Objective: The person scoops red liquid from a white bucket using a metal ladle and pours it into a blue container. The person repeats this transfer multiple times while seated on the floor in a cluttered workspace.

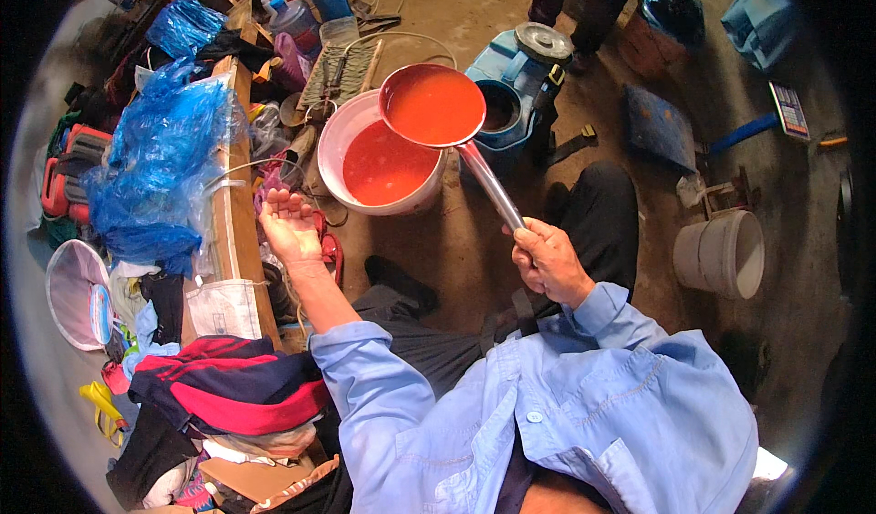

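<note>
My right hand (549, 259) grips the metal handle of a large ladle (432, 105) full of orange-red liquid. The ladle's bowl is above and partly over a white plastic bucket (330, 155) that holds more red liquid. To the left of the bucket, my left hand (291, 230) is raised, palm up, fingers slightly curled, with nothing in it. Just right of the ladle's bowl stands a blue plastic tank (503, 76) with its round filler opening uncovered and dark inside. A grey round lid (544, 42) rests on the tank's top.
On the left, a wooden bench (239, 240) bears blue plastic sheeting (164, 158) and piled clothes (233, 384). A person's legs (592, 8) are beyond the tank. At right are a platform scale (658, 127), an empty-looking white bucket (718, 254) and a lined bin (657, 35).
</note>
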{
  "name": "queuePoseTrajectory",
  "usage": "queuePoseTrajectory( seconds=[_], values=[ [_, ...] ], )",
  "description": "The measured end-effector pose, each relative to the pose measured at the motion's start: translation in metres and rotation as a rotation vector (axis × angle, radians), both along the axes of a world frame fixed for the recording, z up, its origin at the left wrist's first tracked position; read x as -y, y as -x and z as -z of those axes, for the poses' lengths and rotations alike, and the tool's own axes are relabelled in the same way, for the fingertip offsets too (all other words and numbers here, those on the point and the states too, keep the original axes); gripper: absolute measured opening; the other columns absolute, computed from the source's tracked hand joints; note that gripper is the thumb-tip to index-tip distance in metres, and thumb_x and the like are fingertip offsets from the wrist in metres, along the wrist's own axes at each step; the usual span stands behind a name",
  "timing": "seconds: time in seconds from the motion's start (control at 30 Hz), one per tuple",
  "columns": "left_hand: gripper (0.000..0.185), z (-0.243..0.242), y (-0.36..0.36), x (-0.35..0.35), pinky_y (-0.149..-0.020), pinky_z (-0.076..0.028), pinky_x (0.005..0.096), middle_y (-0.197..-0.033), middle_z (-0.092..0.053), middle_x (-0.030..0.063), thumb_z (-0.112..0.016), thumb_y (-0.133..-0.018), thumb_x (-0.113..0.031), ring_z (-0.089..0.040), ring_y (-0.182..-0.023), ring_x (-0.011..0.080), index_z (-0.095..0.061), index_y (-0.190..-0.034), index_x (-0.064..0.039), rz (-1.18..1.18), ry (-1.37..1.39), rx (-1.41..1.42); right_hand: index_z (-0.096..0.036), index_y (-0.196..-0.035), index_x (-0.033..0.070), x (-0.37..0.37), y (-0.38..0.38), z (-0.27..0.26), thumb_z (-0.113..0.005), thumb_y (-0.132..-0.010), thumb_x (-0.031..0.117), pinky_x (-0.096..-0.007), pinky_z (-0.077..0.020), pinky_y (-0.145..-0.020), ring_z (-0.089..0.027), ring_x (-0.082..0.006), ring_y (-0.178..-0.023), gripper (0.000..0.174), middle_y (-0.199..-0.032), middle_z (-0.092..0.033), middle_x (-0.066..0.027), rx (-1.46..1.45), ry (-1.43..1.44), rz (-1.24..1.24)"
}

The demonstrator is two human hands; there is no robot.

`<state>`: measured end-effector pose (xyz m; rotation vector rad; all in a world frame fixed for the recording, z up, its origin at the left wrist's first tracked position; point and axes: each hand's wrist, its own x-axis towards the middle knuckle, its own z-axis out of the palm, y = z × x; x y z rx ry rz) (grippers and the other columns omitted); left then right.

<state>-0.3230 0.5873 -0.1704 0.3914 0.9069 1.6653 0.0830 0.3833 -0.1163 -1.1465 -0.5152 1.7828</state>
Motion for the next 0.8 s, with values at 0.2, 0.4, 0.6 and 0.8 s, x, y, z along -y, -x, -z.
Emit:
queuePoseTrajectory(
  seconds=[0.2, 0.4, 0.6, 0.8],
  values=[
    [0.03, 0.003, 0.003, -0.001, -0.072, -0.054, 0.0352, -0.104, -0.073, 0.0007, -0.051, -0.108, -0.038, -0.068, -0.088, 0.0174, -0.068, -0.111, -0.014, 0.014, -0.014, 0.002, -0.058, -0.127, 0.008, -0.002, -0.003, -0.005, -0.056, -0.11, 0.031, -0.0224, -0.0308, -0.037, -0.039, -0.0036, -0.043, 0.029, -0.072, -0.053, 0.0024, -0.021, 0.037, 0.014],
    [0.03, 0.004, 0.004, -0.004, -0.072, -0.054, 0.0353, -0.104, -0.074, 0.0017, -0.05, -0.108, -0.038, -0.069, -0.088, 0.0174, -0.068, -0.111, -0.013, -0.004, 0.017, -0.004, -0.058, -0.128, 0.004, -0.002, -0.002, -0.008, -0.051, -0.112, 0.027, -0.0218, -0.0302, -0.036, -0.038, -0.003, -0.041, 0.029, -0.067, -0.053, 0.0021, -0.056, 0.028, 0.047],
    [0.031, 0.004, 0.003, -0.004, -0.072, -0.054, 0.0351, -0.102, -0.073, 0.0021, -0.05, -0.108, -0.038, -0.068, -0.088, 0.0174, -0.068, -0.111, -0.012, 0.004, 0.01, 0.001, -0.058, -0.128, 0.005, -0.002, -0.002, -0.012, -0.052, -0.112, 0.028, -0.0212, -0.0283, -0.036, -0.036, -0.0029, -0.041, 0.029, -0.067, -0.052, 0.0029, -0.085, 0.045, 0.045],
    [0.031, 0.005, 0.004, -0.004, -0.073, -0.054, 0.0352, -0.103, -0.073, 0.0017, -0.05, -0.108, -0.038, -0.068, -0.089, 0.0174, -0.068, -0.111, -0.012, 0.004, 0.014, -0.012, -0.058, -0.127, 0.009, -0.003, -0.007, -0.011, -0.053, -0.111, 0.03, -0.022, -0.0309, -0.037, -0.039, -0.0032, -0.042, 0.027, -0.072, -0.053, 0.0025, -0.117, 0.015, 0.006]
  ],
)
